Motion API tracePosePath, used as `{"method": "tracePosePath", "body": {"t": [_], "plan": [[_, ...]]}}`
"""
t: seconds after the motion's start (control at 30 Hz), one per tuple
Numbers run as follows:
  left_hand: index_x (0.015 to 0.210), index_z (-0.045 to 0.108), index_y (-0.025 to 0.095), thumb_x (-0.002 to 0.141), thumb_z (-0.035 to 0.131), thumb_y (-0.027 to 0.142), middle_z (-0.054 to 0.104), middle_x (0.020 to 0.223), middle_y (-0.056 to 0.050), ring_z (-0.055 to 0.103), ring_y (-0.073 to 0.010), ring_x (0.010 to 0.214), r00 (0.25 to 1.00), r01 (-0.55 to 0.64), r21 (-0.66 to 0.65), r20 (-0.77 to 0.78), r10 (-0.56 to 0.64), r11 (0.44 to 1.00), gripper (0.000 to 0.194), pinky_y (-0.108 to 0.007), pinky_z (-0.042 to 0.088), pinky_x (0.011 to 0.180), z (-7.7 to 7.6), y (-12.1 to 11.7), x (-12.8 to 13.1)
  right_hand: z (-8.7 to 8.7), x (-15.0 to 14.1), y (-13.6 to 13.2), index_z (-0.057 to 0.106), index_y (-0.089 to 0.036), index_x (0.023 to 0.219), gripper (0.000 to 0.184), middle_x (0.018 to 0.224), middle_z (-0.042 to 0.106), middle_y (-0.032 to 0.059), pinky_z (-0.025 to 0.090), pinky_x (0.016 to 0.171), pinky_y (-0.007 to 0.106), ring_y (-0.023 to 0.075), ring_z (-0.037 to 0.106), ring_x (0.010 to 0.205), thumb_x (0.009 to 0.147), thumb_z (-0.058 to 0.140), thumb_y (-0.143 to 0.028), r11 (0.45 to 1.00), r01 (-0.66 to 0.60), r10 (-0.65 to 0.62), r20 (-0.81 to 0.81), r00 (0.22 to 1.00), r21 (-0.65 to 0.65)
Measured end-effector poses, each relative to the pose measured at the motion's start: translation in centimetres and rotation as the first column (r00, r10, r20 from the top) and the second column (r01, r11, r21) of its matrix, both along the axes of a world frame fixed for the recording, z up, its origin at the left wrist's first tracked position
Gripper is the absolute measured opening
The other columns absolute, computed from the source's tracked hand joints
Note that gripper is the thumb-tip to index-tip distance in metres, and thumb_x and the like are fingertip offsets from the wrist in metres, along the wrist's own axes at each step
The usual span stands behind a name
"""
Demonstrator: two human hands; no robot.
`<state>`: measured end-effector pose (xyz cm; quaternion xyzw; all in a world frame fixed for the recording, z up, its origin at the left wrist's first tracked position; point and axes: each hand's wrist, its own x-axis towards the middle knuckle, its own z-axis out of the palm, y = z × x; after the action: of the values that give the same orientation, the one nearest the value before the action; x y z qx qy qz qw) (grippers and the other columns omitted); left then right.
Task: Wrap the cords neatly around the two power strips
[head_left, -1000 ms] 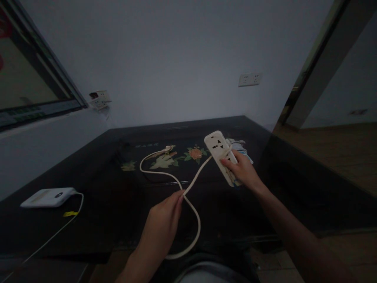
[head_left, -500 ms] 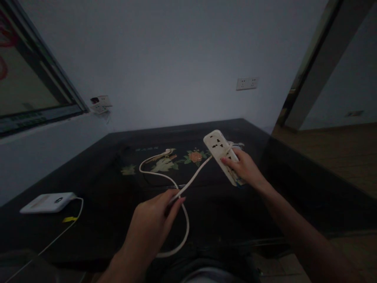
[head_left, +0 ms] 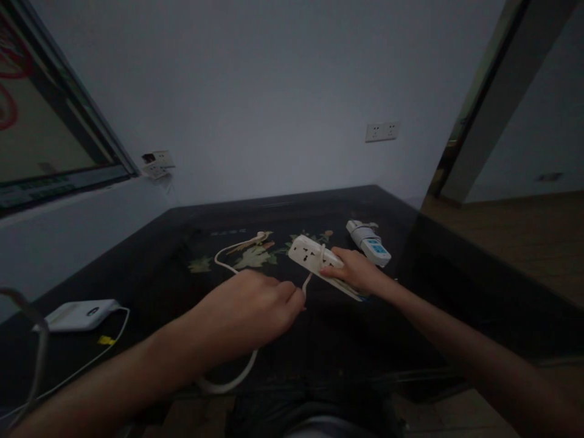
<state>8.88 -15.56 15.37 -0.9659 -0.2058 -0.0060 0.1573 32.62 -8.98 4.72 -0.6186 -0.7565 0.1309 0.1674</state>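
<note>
My right hand (head_left: 353, 269) grips a white power strip (head_left: 306, 254) by its near right end, tilted above the dark table. A turn of cord crosses the strip's face beside my thumb. My left hand (head_left: 267, 304) is closed round the strip's white cord (head_left: 307, 283), just left of and below the strip; its fingertips are partly hidden. From behind that hand the cord curves over the table to its end (head_left: 261, 235), and another loop (head_left: 235, 382) hangs near the front edge. A grey blurred stretch of cord (head_left: 42, 340) shows at the far left.
On the black table (head_left: 433, 292) with painted flowers, another power strip (head_left: 370, 244), wrapped in its cord, lies to the right. A white device (head_left: 79, 315) with a thin cable lies left. Wall sockets (head_left: 382, 132) and a loose socket box (head_left: 157, 164) are behind.
My right hand has brought the power strip left and lower, uncovering the wrapped strip behind it. My left hand has moved right along the cord, toward the strip.
</note>
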Motion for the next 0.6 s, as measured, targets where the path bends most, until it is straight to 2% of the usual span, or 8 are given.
{"method": "tracePosePath", "body": {"t": [0.1,0.2,0.43,0.6], "plan": [[0.085,0.067,0.019,0.090,0.049,0.014,0.068,0.070,-0.004,0.058,-0.0150,0.054,0.995,-0.036,-0.088,-0.091,0.028,0.995,0.019,-0.025,0.037,0.050,1.7,1.7,0.6,0.2,-1.3,-0.6,0.060,-0.019,0.100,0.045,0.094,0.071,0.0123,0.041,0.062,0.029,0.0283,0.067,0.084,0.082,0.054,-0.059,0.997,-0.052,0.061,0.166,0.984,-0.056],[0.080,0.068,0.021,0.088,0.055,0.017,0.070,0.073,-0.002,0.061,-0.0147,0.059,0.995,-0.068,-0.194,-0.081,0.053,0.979,0.016,-0.024,0.038,0.054,2.3,3.4,1.0,0.5,-2.6,-1.4,0.059,-0.019,0.106,0.047,0.097,0.071,0.0137,0.044,0.064,0.032,0.0314,0.068,0.087,0.083,0.054,-0.059,0.985,-0.143,0.162,0.253,0.954,-0.093],[0.076,0.070,0.022,0.087,0.058,0.026,0.071,0.070,-0.001,0.063,-0.0133,0.064,0.997,0.052,-0.444,0.079,-0.019,0.895,0.017,-0.022,0.040,0.059,1.3,6.6,0.4,0.8,-4.7,-3.3,0.057,-0.019,0.114,0.048,0.100,0.072,0.0142,0.048,0.068,0.035,0.0326,0.069,0.091,0.084,0.056,-0.056,0.954,-0.263,0.297,0.356,0.886,-0.142],[0.082,0.072,0.022,0.089,0.057,0.026,0.072,0.073,-0.002,0.065,-0.0131,0.067,0.994,0.094,-0.539,0.091,-0.053,0.837,0.017,-0.020,0.042,0.062,1.0,7.8,-0.2,1.1,-5.9,-4.5,0.056,-0.018,0.116,0.048,0.102,0.072,0.0134,0.050,0.068,0.034,0.0303,0.070,0.090,0.084,0.058,-0.054,0.929,-0.344,0.370,0.378,0.849,-0.139]]}}
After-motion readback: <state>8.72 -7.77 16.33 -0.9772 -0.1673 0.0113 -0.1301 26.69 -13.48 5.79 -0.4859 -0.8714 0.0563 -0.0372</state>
